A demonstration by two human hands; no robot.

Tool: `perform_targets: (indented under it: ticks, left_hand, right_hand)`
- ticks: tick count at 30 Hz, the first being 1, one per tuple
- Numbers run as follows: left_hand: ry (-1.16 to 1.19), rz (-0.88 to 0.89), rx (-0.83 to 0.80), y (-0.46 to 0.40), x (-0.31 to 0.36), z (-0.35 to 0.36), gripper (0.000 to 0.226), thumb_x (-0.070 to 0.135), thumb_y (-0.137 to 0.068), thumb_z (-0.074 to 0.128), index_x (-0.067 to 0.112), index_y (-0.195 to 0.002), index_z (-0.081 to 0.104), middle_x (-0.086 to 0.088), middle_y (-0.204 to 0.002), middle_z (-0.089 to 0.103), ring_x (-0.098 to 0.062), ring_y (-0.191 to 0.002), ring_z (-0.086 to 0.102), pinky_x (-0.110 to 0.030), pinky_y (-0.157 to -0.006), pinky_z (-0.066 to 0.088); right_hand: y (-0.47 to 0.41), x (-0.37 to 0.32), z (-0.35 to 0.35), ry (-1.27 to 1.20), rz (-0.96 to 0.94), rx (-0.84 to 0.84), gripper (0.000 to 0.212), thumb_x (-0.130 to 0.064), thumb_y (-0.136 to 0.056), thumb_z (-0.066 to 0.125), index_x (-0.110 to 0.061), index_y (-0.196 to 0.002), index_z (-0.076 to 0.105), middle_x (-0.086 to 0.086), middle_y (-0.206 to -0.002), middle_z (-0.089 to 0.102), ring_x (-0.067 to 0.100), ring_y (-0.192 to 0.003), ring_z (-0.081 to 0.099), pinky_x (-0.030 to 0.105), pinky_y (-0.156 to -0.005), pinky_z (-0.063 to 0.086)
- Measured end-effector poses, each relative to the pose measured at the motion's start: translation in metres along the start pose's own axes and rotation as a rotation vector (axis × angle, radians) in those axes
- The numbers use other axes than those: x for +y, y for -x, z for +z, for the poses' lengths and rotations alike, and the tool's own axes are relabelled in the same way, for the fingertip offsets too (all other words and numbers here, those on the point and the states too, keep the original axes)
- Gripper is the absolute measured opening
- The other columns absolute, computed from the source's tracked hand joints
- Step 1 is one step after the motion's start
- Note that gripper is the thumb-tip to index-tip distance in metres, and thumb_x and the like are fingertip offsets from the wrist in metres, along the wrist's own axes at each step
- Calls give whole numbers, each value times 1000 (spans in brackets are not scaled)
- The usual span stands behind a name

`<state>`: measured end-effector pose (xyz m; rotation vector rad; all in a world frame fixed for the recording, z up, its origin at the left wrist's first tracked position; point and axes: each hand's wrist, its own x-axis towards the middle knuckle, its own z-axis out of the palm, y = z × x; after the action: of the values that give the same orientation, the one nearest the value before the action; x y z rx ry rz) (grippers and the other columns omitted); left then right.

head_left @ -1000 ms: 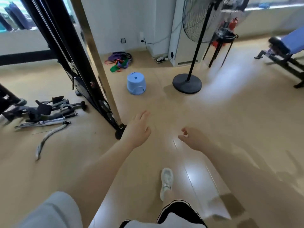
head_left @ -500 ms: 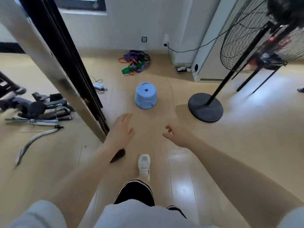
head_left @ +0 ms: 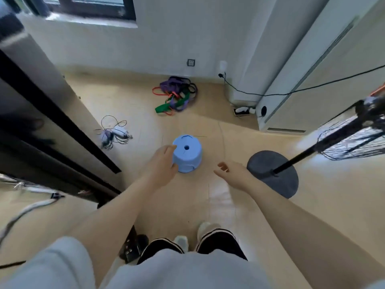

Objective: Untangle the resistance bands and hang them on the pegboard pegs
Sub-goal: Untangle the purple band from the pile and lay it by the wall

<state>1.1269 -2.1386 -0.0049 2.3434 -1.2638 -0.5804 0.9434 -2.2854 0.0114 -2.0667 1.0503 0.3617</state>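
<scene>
A tangled heap of resistance bands (head_left: 175, 95), purple, green, orange and black, lies on the floor against the far wall. My left hand (head_left: 163, 166) is stretched forward, fingers loosely apart and holding nothing, overlapping the left edge of a blue plastic stool (head_left: 187, 152). My right hand (head_left: 231, 172) hovers to the right of the stool, fingers slightly curled and empty. Both hands are well short of the bands. No pegboard is in view.
A black and metal gym machine frame (head_left: 52, 113) fills the left side. A bundle of cables (head_left: 113, 133) lies beside it. The fan's round base (head_left: 273, 174) and pole stand at the right. A power strip (head_left: 242, 111) sits by the white unit (head_left: 312, 80).
I have walked forward; the stool and the band heap are nearer and larger in view. Both hands stay out in front, holding nothing, the left now over the stool's edge.
</scene>
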Motion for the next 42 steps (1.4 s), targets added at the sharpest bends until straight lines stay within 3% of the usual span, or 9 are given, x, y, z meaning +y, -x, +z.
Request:
perform_targets:
  ticks: [5, 10, 17, 20, 23, 28, 33, 37, 42]
  left_hand:
    - [-25, -5, -11, -98, 8, -1, 56, 13, -91, 49, 9, -143, 28, -6, -148, 31, -23, -135, 28, -29, -106, 24]
    - [-16, -152, -7, -166, -9, -15, 58, 14, -91, 48, 9, -144, 26, -6, -150, 28, -23, -137, 24, -29, -109, 21]
    - [45, -341, 160, -215, -56, -76, 55, 12, -91, 48, 12, -143, 30, -4, -148, 33, -21, -136, 28, -30, -107, 26]
    - [66, -396, 250, -246, -95, -106, 53, 12, -91, 48, 13, -142, 33, -2, -144, 38, -20, -130, 37, -30, -98, 35]
    - [140, -458, 316, -294, -148, -138, 53, 18, -90, 56, 13, -140, 36, -1, -137, 46, -19, -120, 48, -26, -93, 37]
    - [105, -478, 171, -403, -250, -204, 55, 28, -89, 60, 12, -137, 40, -3, -132, 52, -20, -114, 53, -31, -91, 42]
    - [115, -381, 50, -508, -295, -268, 44, 25, -90, 57, 10, -131, 47, -4, -125, 57, -20, -103, 58, -30, -86, 44]
    - [85, -229, -72, -586, -295, -289, 48, 23, -91, 57, 10, -134, 43, -5, -126, 56, -21, -105, 57, -30, -87, 42]
    - [41, -102, -185, -677, -281, -296, 49, 23, -90, 56, 11, -135, 41, -6, -127, 55, -23, -107, 56, -34, -91, 44]
  right_hand:
    - [-100, -7, -50, 52, -17, -44, 49, -42, -94, 49, -11, -132, 47, 6, -128, 55, 20, -110, 52, 26, -83, 39]
    - [-209, -43, -91, 87, -100, -126, 46, -41, -92, 51, -13, -129, 49, 5, -125, 56, 15, -98, 51, 25, -81, 39]
    - [-314, -144, -102, 204, -242, -292, 52, -41, -93, 50, -11, -134, 44, 7, -128, 54, 21, -106, 53, 26, -82, 39]
    - [-360, -185, -95, 220, -263, -280, 57, -40, -92, 52, -8, -137, 40, 10, -133, 51, 25, -116, 52, 29, -89, 41]
    - [-414, -227, -85, 228, -276, -268, 51, -41, -92, 52, -8, -131, 46, 9, -126, 56, 24, -113, 54, 31, -91, 41]
    - [-503, -293, -67, 93, -172, -361, 29, -36, -92, 50, -14, -109, 60, 4, -103, 66, 17, -81, 62, 27, -70, 49]
    - [-564, -358, -95, 72, -80, -277, 27, -29, -93, 51, -7, -104, 62, 11, -105, 65, 23, -92, 59, 38, -86, 47]
    - [-604, -376, -134, -49, 0, -176, 21, -27, -93, 50, -12, -104, 60, 4, -106, 61, 18, -91, 54, 32, -81, 44]
    - [-661, -366, -177, -202, 101, -46, 11, -28, -93, 51, -18, -93, 56, 1, -95, 59, 19, -86, 54, 35, -81, 45]
